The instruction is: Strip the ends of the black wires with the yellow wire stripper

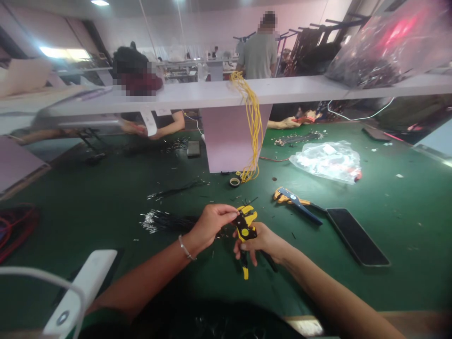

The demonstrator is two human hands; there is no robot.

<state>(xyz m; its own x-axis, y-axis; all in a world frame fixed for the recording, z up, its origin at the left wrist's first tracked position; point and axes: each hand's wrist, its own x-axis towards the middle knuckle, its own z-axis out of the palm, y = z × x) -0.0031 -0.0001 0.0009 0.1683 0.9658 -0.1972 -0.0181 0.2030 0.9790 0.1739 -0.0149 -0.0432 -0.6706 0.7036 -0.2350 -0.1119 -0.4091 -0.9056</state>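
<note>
My right hand [261,240] grips a yellow and black wire stripper [245,231] with its jaws pointing away from me and its handles toward me. At those jaws my left hand [212,223] is closed in a pinch on what looks like a thin black wire, mostly hidden by the fingers. A bundle of black wires [173,221] with pale metal ends lies on the green table beside and under my left hand. Farther back is a smaller bunch of black wires [180,189]. To the right lies a second wire stripper [296,203], orange and dark blue.
A dark phone [358,237] lies at right. Yellow wires [252,127] hang from a white shelf [300,89] near a tape roll [234,182]. Behind are a clear plastic bag [326,160] and co-workers' hands [286,123]. A white device [84,287] with a cable stands front left.
</note>
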